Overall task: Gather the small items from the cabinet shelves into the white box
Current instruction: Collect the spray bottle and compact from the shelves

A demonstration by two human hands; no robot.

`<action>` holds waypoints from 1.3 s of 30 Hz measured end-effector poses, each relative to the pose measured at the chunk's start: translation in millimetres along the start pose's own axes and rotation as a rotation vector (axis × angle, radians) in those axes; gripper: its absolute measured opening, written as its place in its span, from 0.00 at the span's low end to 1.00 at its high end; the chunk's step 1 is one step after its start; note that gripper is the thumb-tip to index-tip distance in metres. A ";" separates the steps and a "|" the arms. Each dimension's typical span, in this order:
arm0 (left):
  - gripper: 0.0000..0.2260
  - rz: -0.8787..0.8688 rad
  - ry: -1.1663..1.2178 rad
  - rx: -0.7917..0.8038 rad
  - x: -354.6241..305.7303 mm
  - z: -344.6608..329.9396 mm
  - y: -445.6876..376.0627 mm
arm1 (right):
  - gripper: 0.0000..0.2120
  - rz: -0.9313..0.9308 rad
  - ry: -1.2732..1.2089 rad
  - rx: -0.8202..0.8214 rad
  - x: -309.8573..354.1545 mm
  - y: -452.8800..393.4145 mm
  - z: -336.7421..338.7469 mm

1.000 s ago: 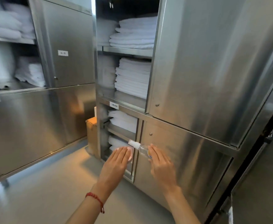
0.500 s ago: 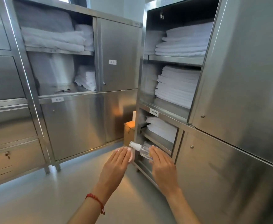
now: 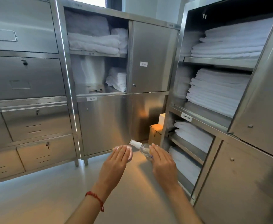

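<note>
While shelves (image 3: pixel 220 62) hold towels (image 3: pixel 216 89), hands carry bottle (image 3: pixel 144 149).

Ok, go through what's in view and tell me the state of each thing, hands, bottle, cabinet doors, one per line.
Left hand: fingers straight, a small round pink item under them.
Right hand: holding the spray bottle.
Spray bottle: clear, white cap on, tilted with its nozzle up and left.
Right cabinet: open on this side, folded white linens stacked on its shelves.
Middle cabinet upper right door: closed.
Cardboard box: on the floor in the corner.
</note>
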State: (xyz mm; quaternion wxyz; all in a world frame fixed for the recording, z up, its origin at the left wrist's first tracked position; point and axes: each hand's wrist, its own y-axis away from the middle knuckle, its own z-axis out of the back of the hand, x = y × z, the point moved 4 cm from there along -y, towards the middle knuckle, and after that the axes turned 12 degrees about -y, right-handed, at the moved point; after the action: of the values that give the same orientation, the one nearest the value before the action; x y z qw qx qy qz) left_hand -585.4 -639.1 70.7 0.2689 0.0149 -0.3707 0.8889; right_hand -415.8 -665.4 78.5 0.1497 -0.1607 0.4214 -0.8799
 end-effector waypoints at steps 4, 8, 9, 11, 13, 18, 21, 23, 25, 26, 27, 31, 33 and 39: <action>0.36 0.045 -0.041 0.038 29.3 0.6 12.2 | 0.27 0.001 -0.039 0.007 22.3 -10.5 -23.2; 0.36 0.077 -0.045 0.052 56.1 -0.9 23.8 | 0.28 0.010 -0.078 0.032 40.2 -19.7 -50.3; 0.36 0.084 -0.053 0.052 62.4 -0.8 25.7 | 0.28 0.008 -0.094 0.036 44.1 -23.0 -56.3; 0.35 0.096 -0.073 0.043 75.0 -1.5 28.2 | 0.27 0.012 -0.122 0.030 51.3 -31.4 -66.4; 0.35 0.112 -0.092 0.034 88.2 -3.9 28.9 | 0.26 0.043 -0.124 0.027 57.5 -41.3 -76.2; 0.35 0.144 -0.142 0.034 114.8 -19.7 23.3 | 0.25 0.102 -0.136 0.020 59.2 -66.7 -103.2; 0.35 0.164 -0.147 0.051 129.8 -36.6 13.8 | 0.24 0.127 -0.152 0.015 52.9 -84.2 -122.3; 0.35 0.179 -0.145 0.069 138.8 -48.7 4.5 | 0.24 0.143 -0.158 0.016 45.6 -95.4 -135.7; 0.35 0.188 -0.147 0.073 146.2 -59.9 -6.5 | 0.25 0.156 -0.169 0.022 35.4 -107.1 -149.2; 0.34 0.190 -0.149 0.071 149.7 -64.9 -12.7 | 0.25 0.157 -0.177 0.024 29.8 -114.1 -155.7; 0.34 0.192 -0.154 0.068 153.3 -70.0 -19.0 | 0.26 0.157 -0.182 0.025 23.9 -121.4 -162.2; 0.35 0.212 -0.181 0.075 167.1 -92.4 -46.2 | 0.26 0.173 -0.200 0.023 1.3 -150.4 -188.8; 0.35 0.214 -0.189 0.071 171.6 -104.6 -60.6 | 0.26 0.188 -0.222 0.028 -10.7 -164.1 -201.6; 0.35 0.235 -0.224 0.051 181.8 -139.8 -100.8 | 0.27 0.214 -0.253 0.038 -44.9 -198.0 -233.8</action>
State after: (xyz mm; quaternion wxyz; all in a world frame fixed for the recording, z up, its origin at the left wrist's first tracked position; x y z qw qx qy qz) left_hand -667.4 -402.4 76.0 0.1197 0.0771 -0.3749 0.9161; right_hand -496.3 -366.6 89.1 0.2976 -0.2216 0.3971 -0.8394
